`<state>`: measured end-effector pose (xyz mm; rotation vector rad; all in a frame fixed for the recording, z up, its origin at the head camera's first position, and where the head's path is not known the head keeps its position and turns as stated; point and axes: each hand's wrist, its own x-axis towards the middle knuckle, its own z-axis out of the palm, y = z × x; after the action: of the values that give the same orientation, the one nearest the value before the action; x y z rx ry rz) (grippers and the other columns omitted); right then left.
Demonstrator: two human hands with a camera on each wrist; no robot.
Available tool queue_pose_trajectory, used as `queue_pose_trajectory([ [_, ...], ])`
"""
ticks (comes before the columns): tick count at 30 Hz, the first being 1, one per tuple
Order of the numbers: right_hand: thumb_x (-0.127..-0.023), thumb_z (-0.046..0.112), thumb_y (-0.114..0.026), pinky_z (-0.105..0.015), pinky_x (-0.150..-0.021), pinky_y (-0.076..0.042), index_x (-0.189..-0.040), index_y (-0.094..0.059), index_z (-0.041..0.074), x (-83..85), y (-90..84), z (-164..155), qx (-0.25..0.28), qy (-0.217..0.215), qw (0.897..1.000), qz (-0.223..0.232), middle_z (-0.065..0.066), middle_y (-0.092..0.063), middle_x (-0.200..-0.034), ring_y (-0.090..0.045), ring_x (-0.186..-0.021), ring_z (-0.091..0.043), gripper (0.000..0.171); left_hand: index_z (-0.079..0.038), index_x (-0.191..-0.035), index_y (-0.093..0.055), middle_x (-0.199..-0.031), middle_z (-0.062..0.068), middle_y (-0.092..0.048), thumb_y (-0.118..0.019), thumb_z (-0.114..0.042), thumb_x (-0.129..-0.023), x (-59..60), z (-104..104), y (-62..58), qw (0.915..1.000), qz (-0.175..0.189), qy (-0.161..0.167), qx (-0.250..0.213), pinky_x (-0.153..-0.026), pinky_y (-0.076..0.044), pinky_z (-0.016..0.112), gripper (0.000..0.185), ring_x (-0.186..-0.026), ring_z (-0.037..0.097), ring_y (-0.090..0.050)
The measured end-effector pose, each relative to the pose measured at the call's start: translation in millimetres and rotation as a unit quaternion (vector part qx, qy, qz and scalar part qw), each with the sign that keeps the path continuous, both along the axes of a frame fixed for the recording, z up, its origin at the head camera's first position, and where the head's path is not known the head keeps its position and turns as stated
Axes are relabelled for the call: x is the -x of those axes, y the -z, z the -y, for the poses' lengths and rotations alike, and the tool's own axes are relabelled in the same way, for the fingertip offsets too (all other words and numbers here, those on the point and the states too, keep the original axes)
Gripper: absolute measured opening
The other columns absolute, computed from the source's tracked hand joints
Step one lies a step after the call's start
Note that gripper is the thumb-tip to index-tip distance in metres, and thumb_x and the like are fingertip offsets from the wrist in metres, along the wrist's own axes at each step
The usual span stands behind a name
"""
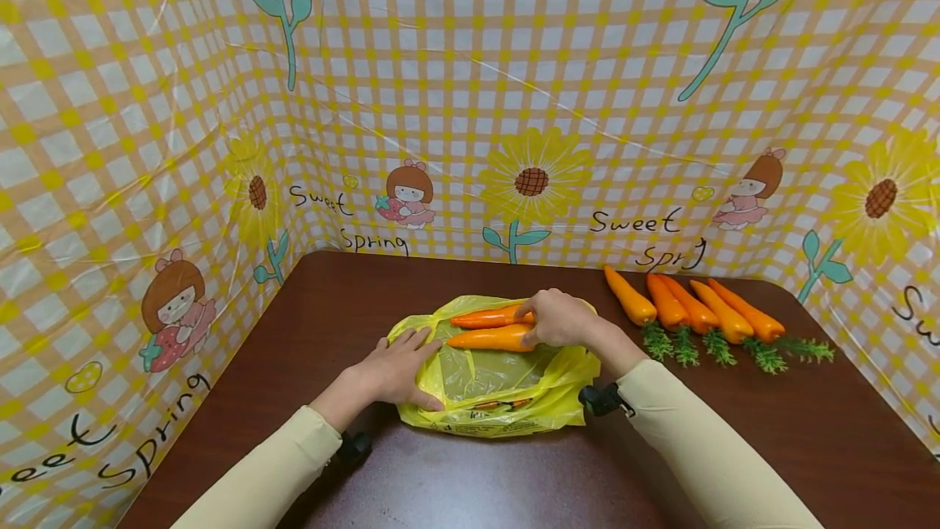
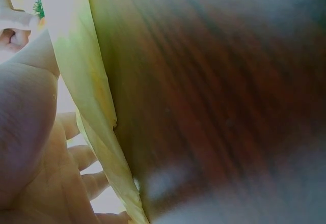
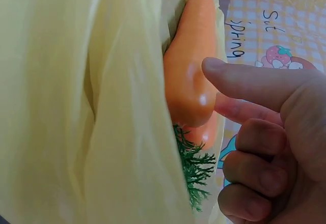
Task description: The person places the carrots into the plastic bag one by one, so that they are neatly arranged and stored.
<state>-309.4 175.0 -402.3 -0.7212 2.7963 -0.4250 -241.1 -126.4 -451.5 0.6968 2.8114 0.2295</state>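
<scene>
My left hand [image 1: 396, 370] flat on the bag [image 1: 507, 406], right hand [image 1: 561, 318] seemingly pinching two carrots [image 1: 488, 339], fingers curled

The checked backdrop cloth [image 1: 470, 104] carries the handwritten-style words "Sweet Spring", printed again and again beside its sunflowers and little girl figures. The right wrist view shows "Spring" on the same cloth [image 3: 275, 35]. The yellow plastic bag [image 1: 499, 398] has a small printed mark near its lower edge, too small to read.
</scene>
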Motion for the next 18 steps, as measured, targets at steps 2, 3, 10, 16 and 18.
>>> queue_pose_trajectory([
  [2,-0.086,0.026,-0.081,-0.03,-0.06,-0.041,-0.123,-0.073,0.008,0.2,0.3,0.2,0.001,-0.003,1.0,-0.001,-0.005,-0.073,-0.102,-0.051,-0.068,-0.016,0.041,-0.019,-0.161,-0.029,-0.169,0.011,-0.016,-0.073,-0.069,-0.079,0.0,0.3,0.3,1.0,0.001,0.0,0.001,-0.116,-0.021,0.068,0.105,-0.155,0.038,-0.017],
  [3,-0.087,0.025,-0.081,-0.03,-0.06,-0.041,-0.122,-0.073,0.008,0.4,0.3,0.2,0.002,-0.002,1.0,0.001,-0.004,-0.071,-0.097,-0.05,-0.067,-0.017,0.04,-0.019,-0.161,-0.029,-0.169,0.011,-0.016,-0.073,-0.069,-0.079,-0.1,0.4,0.3,1.0,0.002,0.0,0.002,-0.116,-0.021,0.068,0.105,-0.155,0.038,-0.017],
  [10,-0.088,0.023,-0.08,-0.03,-0.063,-0.042,-0.12,-0.074,0.008,2.7,2.9,-1.0,0.006,-0.008,1.0,0.003,-0.007,-0.072,-0.103,-0.052,-0.07,-0.017,0.036,-0.019,-0.161,-0.03,-0.169,0.012,-0.016,-0.073,-0.069,-0.079,-0.9,0.7,0.7,1.0,0.002,0.001,-0.001,-0.116,-0.022,0.068,0.105,-0.154,0.038,-0.017],
  [16,-0.089,0.021,-0.079,-0.028,-0.058,-0.038,-0.121,-0.074,0.007,2.1,1.8,-2.8,0.009,-0.008,1.0,0.004,-0.002,-0.068,-0.083,-0.047,-0.062,-0.015,0.036,-0.019,-0.161,-0.029,-0.169,0.011,-0.016,-0.072,-0.07,-0.079,-0.5,0.5,0.8,1.0,-0.001,0.004,0.0,-0.116,-0.022,0.067,0.105,-0.155,0.037,-0.017],
  [18,-0.089,0.021,-0.078,-0.028,-0.056,-0.036,-0.122,-0.073,0.007,1.7,1.4,-3.4,0.012,-0.008,1.0,0.006,0.0,-0.064,-0.074,-0.044,-0.059,-0.015,0.036,-0.02,-0.161,-0.029,-0.169,0.011,-0.016,-0.072,-0.07,-0.079,-0.3,0.5,0.9,1.0,-0.001,0.003,0.001,-0.116,-0.022,0.067,0.105,-0.155,0.037,-0.017],
])
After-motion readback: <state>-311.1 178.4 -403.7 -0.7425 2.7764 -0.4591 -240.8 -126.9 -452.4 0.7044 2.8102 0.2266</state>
